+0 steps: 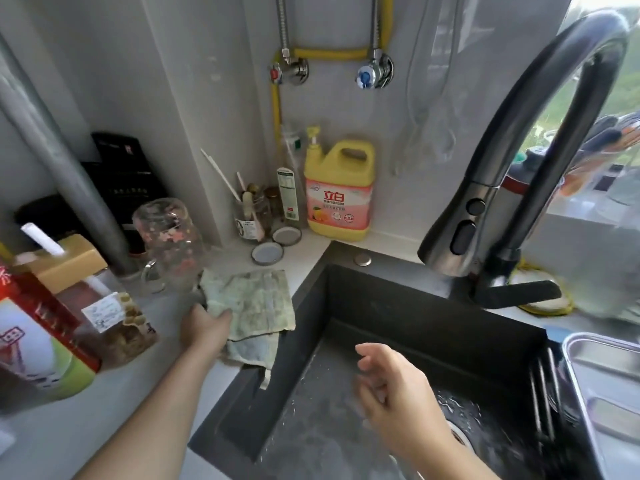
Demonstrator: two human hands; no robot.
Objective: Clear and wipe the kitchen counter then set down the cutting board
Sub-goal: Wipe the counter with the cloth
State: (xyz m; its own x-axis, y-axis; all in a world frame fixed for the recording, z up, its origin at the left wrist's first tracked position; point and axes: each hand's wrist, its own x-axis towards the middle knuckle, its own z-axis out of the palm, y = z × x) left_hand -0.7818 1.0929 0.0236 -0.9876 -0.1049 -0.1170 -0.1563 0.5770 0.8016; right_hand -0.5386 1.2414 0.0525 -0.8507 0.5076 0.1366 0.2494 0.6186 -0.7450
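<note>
A person's two bare hands are reaching over a pale kitchen tabletop (104,403) and a dark, square sink (398,306). The left hand (202,329) is resting on a crumpled, stained green-and-white cloth (252,303), its fingers (221,315) pressing down on the near left corner of it. The cloth is lying on the tabletop right at the sink's left rim, with one lower corner hanging over into the basin. The right hand (394,393) is hovering above the wet sink floor, fingers loosely spread and holding nothing.

An upturned clear glass mug (169,237) is standing just behind the cloth. Farther back in the corner are small jars (254,216), two loose metal lids (277,244) and a yellow dish soap bottle (341,192) against the wall. A dark curved faucet (502,188) is arching over the sink from the right. Food packets and a jar (104,317) are crowding the left edge of the tabletop. A steel tray (609,386) is sitting at the right.
</note>
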